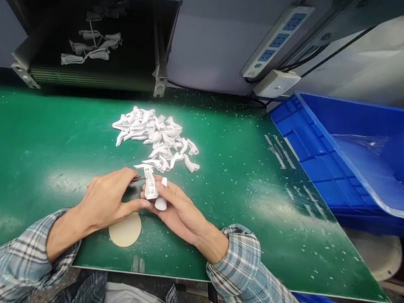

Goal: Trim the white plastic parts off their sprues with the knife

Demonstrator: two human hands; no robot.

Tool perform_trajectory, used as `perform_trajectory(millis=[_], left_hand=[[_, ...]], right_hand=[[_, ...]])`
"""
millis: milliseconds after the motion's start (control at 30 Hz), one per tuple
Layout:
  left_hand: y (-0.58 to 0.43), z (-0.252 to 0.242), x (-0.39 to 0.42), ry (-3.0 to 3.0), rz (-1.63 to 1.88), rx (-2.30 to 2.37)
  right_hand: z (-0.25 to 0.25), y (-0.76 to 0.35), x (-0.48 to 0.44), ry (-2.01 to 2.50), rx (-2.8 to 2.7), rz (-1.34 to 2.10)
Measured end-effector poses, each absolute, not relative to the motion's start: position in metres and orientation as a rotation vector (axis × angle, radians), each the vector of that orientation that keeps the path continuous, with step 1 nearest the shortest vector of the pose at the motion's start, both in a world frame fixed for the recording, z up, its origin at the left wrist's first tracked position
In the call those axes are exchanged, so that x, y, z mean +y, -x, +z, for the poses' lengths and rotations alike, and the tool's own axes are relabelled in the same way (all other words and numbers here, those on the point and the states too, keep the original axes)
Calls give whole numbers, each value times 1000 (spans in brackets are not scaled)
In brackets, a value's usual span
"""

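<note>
My left hand (103,202) grips a small tool with a red handle (137,179), and its thumb reaches toward a white molded plastic part (150,185). My right hand (178,209) holds that part upright, along with a white rounded, cone-like piece (161,202) below it. The tool's tip is partly hidden by my fingers and the part. Just beyond my hands lies a heap of similar white plastic parts (156,137) on the green mat (254,205), its nearest pieces almost touching the held part.
A round tan disc (125,229) lies under my left wrist. A blue plastic bin (337,161) stands at the right, with a power strip (277,42) on the wall behind it. A dark rack (97,39) holding white parts stands at the back left.
</note>
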State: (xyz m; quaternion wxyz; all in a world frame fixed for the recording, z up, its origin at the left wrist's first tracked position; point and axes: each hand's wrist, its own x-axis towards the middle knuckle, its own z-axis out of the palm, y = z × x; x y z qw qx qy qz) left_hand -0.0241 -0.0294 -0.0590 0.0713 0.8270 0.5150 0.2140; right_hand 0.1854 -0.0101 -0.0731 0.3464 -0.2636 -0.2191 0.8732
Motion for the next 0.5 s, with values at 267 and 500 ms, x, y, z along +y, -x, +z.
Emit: perform_trajectory(millis=[267,500], left_hand=[[18,-58,-31,-2563,611,1625],[20,-51,-32,-2484,604,1560]], right_hand=[[-78,-185,-12,706,-624,2223],[-77,-189,-12,725,-729,2179]])
